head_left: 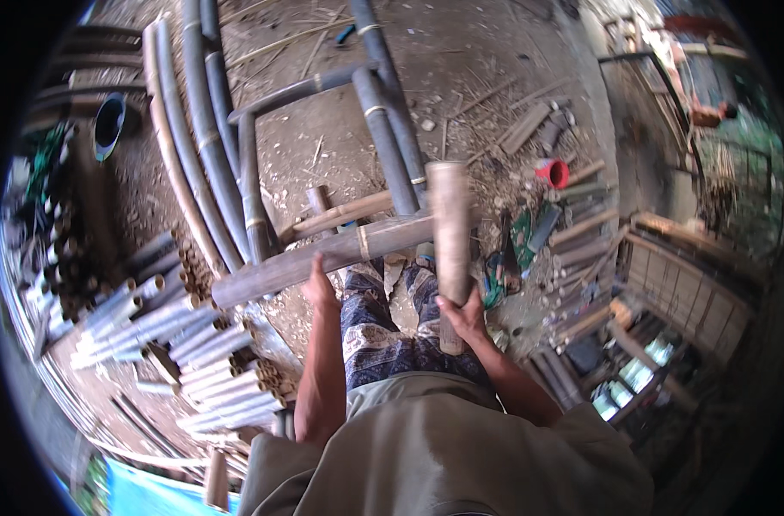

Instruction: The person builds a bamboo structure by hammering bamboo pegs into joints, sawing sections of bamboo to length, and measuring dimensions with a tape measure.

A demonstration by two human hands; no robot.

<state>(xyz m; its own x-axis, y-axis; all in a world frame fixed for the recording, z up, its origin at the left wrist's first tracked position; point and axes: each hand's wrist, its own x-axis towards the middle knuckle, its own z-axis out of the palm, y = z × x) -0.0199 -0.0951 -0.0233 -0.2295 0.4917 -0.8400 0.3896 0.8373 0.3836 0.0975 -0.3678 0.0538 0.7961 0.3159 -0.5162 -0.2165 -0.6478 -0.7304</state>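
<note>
The left hand (321, 291) held 1 dark pole (340, 249) in front of the knees, its thumb showing and its other fingers hidden; the right hand (463, 316) was wrapped around 1 thick, pale stick (449, 224), near the low end; the stick crossed in front of the pole.

Near the centre, the thick club (449, 225) is pale, matt wood, its grain lost in blur. Toward nine o'clock, the brown pole (297, 271) looks like matt bamboo, smooth but for a node ring. The red bucket (562, 175) at two is plastic; the shirt (461, 447) at six, matt cloth; the ground (448, 52) at twelve, rough earth.
</note>
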